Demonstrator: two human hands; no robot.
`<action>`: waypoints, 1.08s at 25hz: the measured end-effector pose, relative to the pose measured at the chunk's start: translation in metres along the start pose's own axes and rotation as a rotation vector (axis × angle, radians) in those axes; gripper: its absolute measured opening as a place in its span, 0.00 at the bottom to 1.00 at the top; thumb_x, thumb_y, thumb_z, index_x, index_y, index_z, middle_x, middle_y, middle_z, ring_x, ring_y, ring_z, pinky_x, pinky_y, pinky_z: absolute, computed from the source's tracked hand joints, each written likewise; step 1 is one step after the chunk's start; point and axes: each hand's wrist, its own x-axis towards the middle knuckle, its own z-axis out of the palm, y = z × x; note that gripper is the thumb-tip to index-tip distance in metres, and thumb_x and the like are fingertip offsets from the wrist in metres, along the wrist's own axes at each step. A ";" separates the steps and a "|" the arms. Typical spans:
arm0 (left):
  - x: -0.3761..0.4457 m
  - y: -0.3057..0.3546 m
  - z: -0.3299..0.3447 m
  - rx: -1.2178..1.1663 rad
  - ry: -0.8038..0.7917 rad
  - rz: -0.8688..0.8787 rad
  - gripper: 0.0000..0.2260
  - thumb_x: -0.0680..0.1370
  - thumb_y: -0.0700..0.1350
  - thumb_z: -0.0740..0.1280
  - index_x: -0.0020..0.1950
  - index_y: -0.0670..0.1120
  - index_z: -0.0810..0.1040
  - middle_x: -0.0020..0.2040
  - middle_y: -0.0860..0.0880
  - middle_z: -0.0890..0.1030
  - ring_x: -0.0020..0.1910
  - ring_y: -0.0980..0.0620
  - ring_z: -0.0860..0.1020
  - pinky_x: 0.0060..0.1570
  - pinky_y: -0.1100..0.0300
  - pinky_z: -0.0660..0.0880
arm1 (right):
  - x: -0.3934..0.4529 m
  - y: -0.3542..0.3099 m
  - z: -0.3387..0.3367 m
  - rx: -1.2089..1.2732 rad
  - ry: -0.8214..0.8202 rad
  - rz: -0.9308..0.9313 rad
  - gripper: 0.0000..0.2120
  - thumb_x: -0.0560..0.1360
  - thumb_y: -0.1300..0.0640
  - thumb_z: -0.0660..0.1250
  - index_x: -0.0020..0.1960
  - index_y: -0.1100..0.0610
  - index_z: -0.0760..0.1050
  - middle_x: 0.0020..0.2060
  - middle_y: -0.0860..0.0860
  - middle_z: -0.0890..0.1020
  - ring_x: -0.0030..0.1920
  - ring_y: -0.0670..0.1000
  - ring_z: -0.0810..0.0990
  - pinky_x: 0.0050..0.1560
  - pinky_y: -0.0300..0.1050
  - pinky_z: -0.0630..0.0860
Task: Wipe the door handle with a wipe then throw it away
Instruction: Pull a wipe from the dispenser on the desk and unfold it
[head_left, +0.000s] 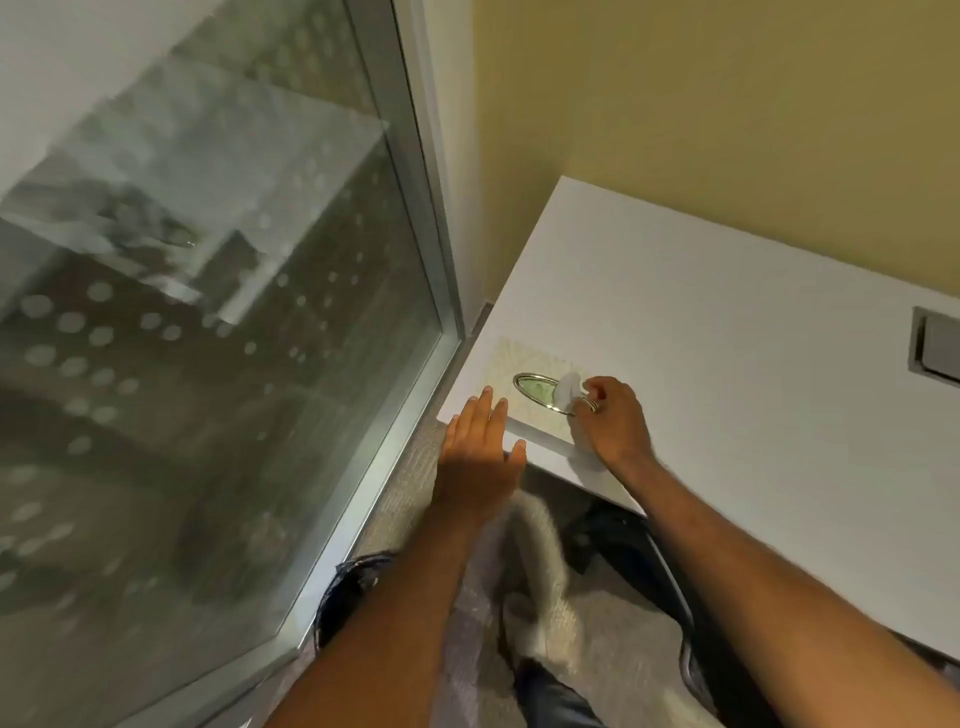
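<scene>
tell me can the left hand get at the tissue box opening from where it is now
Probably yes. The left hand lies open at the near edge of the tissue box. Only the right hand, pinching a tissue, covers the opening's far end; the rest looks free.

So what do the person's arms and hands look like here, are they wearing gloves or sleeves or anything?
No gloves: both hands are bare, the left hand and the right hand. Both forearms are bare too, with no sleeve reaching into view as far as the picture's lower edge. I can see no watch or wristband. Something glints near the right hand's fingers, but it is too blurred to tell whether it is a ring or part of the box opening.
</scene>
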 end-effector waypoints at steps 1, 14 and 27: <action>0.008 0.003 0.003 -0.030 -0.051 -0.013 0.26 0.84 0.60 0.56 0.74 0.45 0.74 0.77 0.45 0.70 0.75 0.41 0.71 0.70 0.40 0.73 | 0.001 0.000 0.001 -0.010 0.013 0.006 0.15 0.78 0.48 0.68 0.62 0.53 0.77 0.56 0.50 0.79 0.53 0.51 0.77 0.53 0.43 0.73; 0.017 0.013 0.001 -0.064 -0.318 0.021 0.30 0.82 0.61 0.49 0.74 0.44 0.73 0.78 0.42 0.68 0.78 0.39 0.66 0.73 0.35 0.66 | -0.014 -0.018 -0.008 0.143 0.027 -0.024 0.07 0.83 0.54 0.60 0.50 0.55 0.75 0.46 0.46 0.79 0.43 0.44 0.77 0.39 0.35 0.73; -0.019 0.058 -0.143 -1.279 -0.086 -0.539 0.22 0.85 0.61 0.57 0.70 0.49 0.77 0.64 0.53 0.81 0.63 0.53 0.78 0.63 0.57 0.74 | -0.108 -0.122 -0.054 0.453 -0.005 -0.242 0.10 0.85 0.50 0.57 0.62 0.54 0.70 0.57 0.50 0.76 0.55 0.48 0.78 0.57 0.37 0.78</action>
